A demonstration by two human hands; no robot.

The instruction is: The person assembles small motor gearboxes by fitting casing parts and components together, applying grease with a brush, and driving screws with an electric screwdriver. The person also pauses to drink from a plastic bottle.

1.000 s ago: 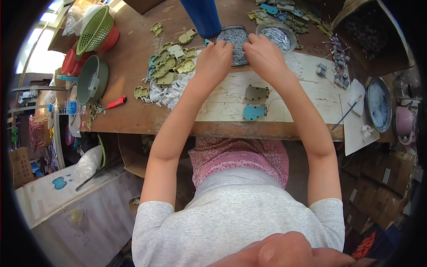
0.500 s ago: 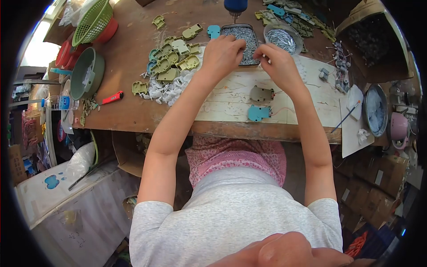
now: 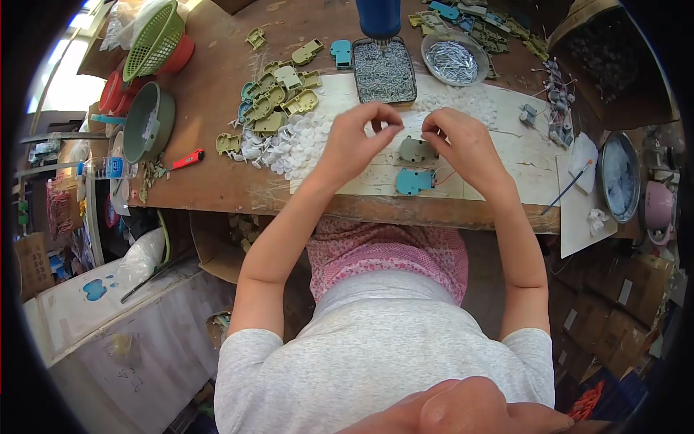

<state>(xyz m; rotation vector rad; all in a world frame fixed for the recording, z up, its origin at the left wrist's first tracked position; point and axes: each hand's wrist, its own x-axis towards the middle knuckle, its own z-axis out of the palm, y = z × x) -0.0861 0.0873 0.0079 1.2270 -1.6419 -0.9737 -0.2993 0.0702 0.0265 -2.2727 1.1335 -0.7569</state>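
Note:
My left hand is closed in a pinch just below the black tray of small screws; whatever lies between its fingertips is too small to name. My right hand is also pinched, at the right of an olive-grey casing, its fingertips close to that casing's upper edge. I cannot make out what it holds. Below sits a blue casing with a thin reddish wire at its right. Over the tray hangs a blue power screwdriver, tip down.
A bowl of metal pins stands right of the tray. White round-headed pieces and olive casings are heaped at left. A red cutter, green basin, carton and metal bowl lie around the edges.
Both hands have drawn back from the screw tray toward my body, over the white board. The view has shifted slightly, and more of the blue screwdriver shows.

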